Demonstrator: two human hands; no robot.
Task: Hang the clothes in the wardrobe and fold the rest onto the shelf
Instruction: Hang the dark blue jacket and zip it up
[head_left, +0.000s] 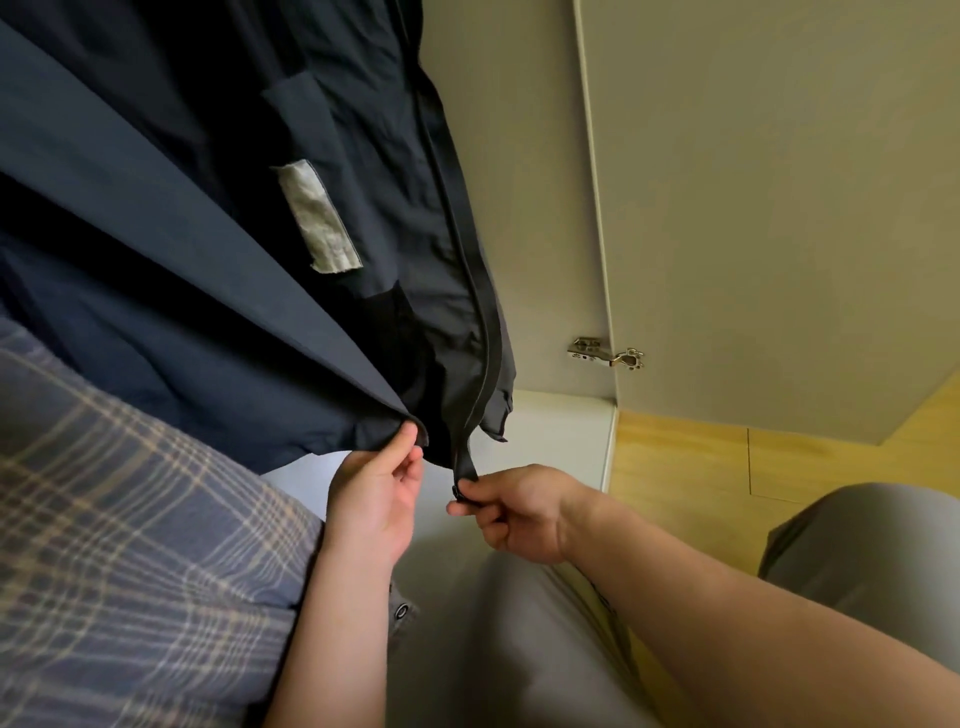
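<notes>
A dark navy jacket (218, 218) hangs inside the wardrobe, filling the upper left, its lining and a white care label (317, 218) turned toward me. My left hand (376, 499) pinches the bottom corner of one front panel. My right hand (511, 512) pinches the lower end of the zipper strip (465, 470) on the other panel. The two hands are close together below the hem. A blue plaid shirt (119, 519) hangs to the left of the jacket, against my left forearm.
The beige wardrobe side wall (519, 208) and the open door (769, 208) with a metal hinge (605, 352) stand to the right. The white wardrobe floor (561, 441) lies below the jacket. Wooden flooring (691, 457) and my grey trousers (872, 545) are at the lower right.
</notes>
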